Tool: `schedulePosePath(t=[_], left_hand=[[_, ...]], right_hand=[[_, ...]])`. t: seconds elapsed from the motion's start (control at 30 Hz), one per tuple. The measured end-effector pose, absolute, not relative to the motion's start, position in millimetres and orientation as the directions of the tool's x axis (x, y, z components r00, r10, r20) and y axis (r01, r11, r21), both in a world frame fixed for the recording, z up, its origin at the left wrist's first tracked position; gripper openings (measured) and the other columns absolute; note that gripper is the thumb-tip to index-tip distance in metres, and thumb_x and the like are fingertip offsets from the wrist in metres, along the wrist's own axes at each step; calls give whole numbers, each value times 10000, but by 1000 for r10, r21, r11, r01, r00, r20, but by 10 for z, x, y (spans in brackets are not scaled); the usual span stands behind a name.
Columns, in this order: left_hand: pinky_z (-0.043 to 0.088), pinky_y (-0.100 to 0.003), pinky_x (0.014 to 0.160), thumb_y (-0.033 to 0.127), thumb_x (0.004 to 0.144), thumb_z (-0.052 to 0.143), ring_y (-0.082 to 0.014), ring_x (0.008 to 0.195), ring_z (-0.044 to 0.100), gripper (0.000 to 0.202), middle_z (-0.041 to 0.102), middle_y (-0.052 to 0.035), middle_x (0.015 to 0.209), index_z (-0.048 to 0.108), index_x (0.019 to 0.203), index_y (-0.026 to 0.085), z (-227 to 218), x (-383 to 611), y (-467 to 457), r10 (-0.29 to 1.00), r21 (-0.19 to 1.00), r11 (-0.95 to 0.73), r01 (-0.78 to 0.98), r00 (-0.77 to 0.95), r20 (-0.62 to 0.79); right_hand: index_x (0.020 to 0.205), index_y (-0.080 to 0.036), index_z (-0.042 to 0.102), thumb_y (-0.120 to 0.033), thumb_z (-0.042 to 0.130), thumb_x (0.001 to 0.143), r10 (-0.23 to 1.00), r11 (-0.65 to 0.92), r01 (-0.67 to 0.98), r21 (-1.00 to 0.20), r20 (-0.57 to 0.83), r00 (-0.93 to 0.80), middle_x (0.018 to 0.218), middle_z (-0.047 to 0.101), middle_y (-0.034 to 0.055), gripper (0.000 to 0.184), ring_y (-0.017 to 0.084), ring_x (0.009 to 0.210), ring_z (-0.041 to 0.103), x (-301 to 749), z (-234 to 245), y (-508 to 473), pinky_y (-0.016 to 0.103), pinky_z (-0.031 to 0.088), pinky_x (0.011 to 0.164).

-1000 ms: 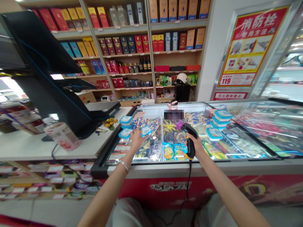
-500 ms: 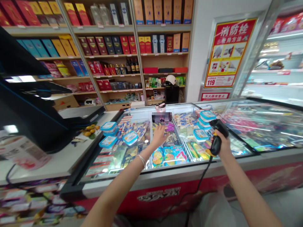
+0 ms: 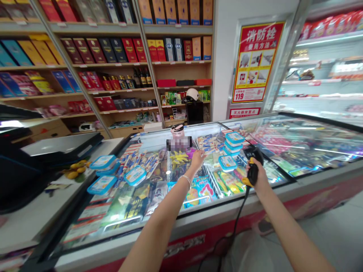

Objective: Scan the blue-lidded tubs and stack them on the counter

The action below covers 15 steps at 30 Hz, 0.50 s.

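My right hand grips a black and yellow handheld barcode scanner, its cable hanging down the front of the freezer. Over the chest freezer's glass top, my left hand reaches out with fingers extended and holds nothing I can see. A stack of blue-lidded tubs stands to its right, with a single blue-lidded tub just in front of the stack. More blue-lidded tubs lie on the left part of the glass. Beyond my left hand are a pink cup and a blurred-out patch.
A white counter at left bears dark checkout equipment and some yellow fruit. Shelves of boxed bottles line the back wall. A red poster hangs behind the freezer, and a lit display fridge stands at right.
The view has turned right and closer to the freezer. My left hand has shifted right across the glass, towards the stacked tubs. The scanner stays in my right hand.
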<state>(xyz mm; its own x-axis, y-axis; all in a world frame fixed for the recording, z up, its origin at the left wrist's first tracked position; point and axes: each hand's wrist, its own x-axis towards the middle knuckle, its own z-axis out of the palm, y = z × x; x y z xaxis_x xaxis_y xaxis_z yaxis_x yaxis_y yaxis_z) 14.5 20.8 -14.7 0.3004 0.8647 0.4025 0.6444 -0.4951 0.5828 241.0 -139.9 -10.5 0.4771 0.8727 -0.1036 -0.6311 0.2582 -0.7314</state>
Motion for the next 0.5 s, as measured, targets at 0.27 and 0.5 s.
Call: schedulePosePath(t=[0.27, 0.5], left_hand=[[452, -353, 926, 161, 850, 594, -234, 1022, 607, 165, 653, -150, 1037, 682, 977, 103, -191, 188, 183, 884, 566, -448, 692, 247, 397], [475, -322, 877, 175, 897, 520, -206, 953, 647, 169, 684, -130, 1008, 650, 991, 122, -30, 121, 64, 894, 609, -423, 671, 199, 400]], right_hand=[[712, -192, 552, -385, 733, 719, 878, 143, -662, -736, -214, 428, 496, 509, -48, 265, 71, 352, 474, 2336, -34, -1438, 155, 413, 322], [718, -194, 550, -376, 769, 667, 836, 181, -602, -778, -200, 510, 495, 518, -52, 289, 81, 371, 500, 2252, 57, -1511, 160, 432, 339]])
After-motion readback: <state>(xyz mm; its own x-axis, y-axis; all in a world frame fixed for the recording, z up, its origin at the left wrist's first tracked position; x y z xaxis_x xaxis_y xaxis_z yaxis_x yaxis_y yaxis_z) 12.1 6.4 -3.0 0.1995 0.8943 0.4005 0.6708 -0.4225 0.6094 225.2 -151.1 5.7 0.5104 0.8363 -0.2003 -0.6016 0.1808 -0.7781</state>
